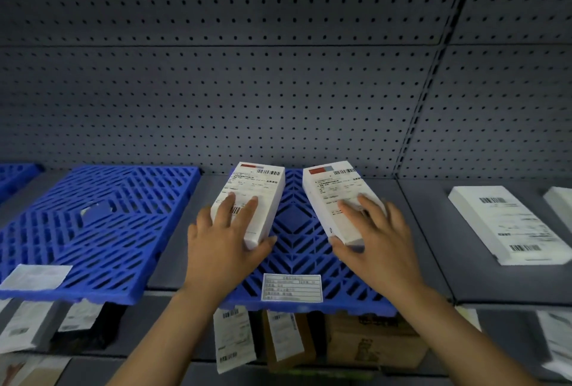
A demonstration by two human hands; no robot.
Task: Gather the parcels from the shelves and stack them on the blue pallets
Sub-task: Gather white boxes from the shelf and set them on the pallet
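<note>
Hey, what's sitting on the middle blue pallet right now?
Two white parcels, one held by the left hand and one by the right hand, over the middle pallet, plus a label card at its front edge. Whether the parcels touch it is hidden.

We see a grey shelf (427,230) backed by perforated panels. Flat on it lie three blue pallets: a left pallet (93,230), a middle pallet (297,249) carrying a label card (291,288) at its front edge, and a sliver of a third pallet (15,173) at far left. To the right, a white parcel (507,226) lies directly on the shelf, with another parcel's edge (561,203) just beside it.
</note>
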